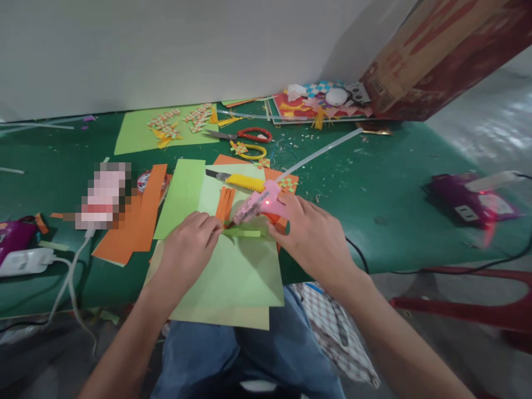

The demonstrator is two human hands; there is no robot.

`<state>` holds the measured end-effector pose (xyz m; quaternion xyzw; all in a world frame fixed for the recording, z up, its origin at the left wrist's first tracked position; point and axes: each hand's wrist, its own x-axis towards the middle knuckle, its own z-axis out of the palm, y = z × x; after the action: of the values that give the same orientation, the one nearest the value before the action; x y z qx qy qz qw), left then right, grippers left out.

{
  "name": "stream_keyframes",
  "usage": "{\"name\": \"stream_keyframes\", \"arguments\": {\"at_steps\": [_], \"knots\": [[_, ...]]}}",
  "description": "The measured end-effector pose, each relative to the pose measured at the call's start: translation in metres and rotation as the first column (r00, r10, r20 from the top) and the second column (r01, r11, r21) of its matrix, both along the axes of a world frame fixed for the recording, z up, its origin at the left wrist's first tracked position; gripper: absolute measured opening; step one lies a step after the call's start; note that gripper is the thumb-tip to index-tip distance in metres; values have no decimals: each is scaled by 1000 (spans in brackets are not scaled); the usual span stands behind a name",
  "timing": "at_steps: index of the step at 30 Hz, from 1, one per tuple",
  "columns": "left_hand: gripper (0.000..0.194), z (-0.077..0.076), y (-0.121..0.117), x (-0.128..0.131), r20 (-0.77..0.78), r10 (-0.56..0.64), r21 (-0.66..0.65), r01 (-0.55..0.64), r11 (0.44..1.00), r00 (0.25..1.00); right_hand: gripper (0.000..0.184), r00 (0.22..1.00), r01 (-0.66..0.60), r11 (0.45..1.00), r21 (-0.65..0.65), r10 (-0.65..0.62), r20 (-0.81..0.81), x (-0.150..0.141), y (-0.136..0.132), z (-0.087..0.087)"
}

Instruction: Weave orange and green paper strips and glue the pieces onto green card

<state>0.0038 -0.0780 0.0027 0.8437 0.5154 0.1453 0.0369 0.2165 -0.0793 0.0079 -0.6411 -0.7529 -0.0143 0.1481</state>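
Observation:
My right hand [313, 238] is wrapped round the handle of a pink hot glue gun [253, 206], whose small light glows. A long clear glue stick [320, 152] sticks out of the gun's back. Its nozzle points down to the left, close to the fingertips of my left hand [191, 241]. Those fingers are pinched on the end of a green paper strip [245, 233], which lies across light green sheets [233, 271]. Short orange paper strips [225, 200] stand just beyond the nozzle. Whether the nozzle touches the paper I cannot tell.
Behind the glue gun lie a yellow utility knife [239, 181] and red-handled scissors [249, 134]. Woven paper pieces [164, 124] rest at the back. Orange sheets [124, 235] and a blurred-out phone [103, 194] are leftward. At right are a purple power box [469, 197] and its cable.

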Motion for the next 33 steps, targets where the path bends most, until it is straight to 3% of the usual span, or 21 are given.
{"name": "stream_keyframes", "arguments": {"at_steps": [11, 22, 28, 33], "knots": [[17, 1, -3, 7, -178, -7, 109, 27, 994, 984, 26, 985, 155, 983, 99, -145, -94, 36, -9, -5], [15, 6, -3, 10, -160, 6, 113, 12, 994, 987, 28, 943, 308, 951, 8, -304, -133, 60, -14, -3], [17, 7, -3, 12, -182, 27, 96, -10, 995, 983, 46, 899, 416, 909, -23, -415, -138, 70, -12, -3], [13, 6, -3, 12, -173, 37, 100, -19, 995, 984, 50, 886, 438, 898, -36, -439, -148, 72, -10, 0]]}}
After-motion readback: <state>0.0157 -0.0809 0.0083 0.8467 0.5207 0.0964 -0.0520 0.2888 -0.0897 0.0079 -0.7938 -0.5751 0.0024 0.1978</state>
